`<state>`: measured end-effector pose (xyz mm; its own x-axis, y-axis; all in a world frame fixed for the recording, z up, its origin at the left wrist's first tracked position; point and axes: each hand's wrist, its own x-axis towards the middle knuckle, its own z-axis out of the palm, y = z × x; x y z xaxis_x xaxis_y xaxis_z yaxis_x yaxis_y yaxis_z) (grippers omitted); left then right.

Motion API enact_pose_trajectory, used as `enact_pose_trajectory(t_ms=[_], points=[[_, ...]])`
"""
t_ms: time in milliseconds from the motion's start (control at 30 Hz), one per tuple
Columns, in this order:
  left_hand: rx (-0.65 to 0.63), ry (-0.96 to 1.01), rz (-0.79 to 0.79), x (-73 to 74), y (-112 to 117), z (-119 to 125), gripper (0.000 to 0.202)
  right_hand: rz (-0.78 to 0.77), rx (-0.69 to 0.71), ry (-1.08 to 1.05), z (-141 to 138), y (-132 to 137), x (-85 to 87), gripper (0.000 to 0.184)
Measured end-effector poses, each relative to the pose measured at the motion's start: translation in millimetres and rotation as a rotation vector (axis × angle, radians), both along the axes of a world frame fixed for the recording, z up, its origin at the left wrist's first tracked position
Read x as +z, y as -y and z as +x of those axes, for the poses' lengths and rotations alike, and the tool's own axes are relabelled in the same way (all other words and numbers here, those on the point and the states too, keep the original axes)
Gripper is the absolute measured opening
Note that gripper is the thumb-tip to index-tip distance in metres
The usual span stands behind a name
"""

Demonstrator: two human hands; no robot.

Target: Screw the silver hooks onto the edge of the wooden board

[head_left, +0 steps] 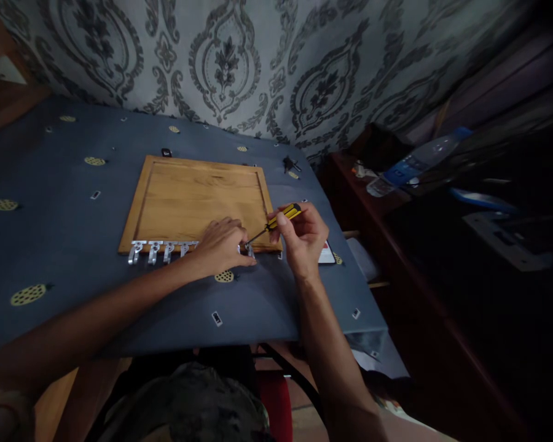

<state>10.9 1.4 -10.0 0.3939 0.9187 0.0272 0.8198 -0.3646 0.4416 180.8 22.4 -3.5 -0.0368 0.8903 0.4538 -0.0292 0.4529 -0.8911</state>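
A wooden board (193,196) with a raised rim lies on the blue cloth of the table (64,233). Along its near edge runs a row of several silver metal hooks (159,250). My left hand (221,247) rests curled over the right part of that row, fingers pressed together at a hook by the board's near right corner. My right hand (303,236) is closed round a yellow and black screwdriver (276,221), whose tip points down left to the spot beside my left fingertips.
A small dark object (291,164) lies behind the board's far right corner. A phone or card (327,253) sits beside my right hand. A dark wooden shelf (396,202) at right holds a plastic bottle (424,158) and clutter. Patterned wallpaper stands behind.
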Motion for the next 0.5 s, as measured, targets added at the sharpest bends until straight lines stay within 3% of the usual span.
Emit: enact_pose_trajectory(t_ms=[267,500], points=[[-0.009,0.014,0.023,-3.5,-1,-1,0.036,0.006,0.027,0.009,3,0,0.1,0.029],[0.003,-0.009,0.014,-1.1,0,0,0.036,-0.002,-0.013,-0.055,-5,1,2.1,0.042]])
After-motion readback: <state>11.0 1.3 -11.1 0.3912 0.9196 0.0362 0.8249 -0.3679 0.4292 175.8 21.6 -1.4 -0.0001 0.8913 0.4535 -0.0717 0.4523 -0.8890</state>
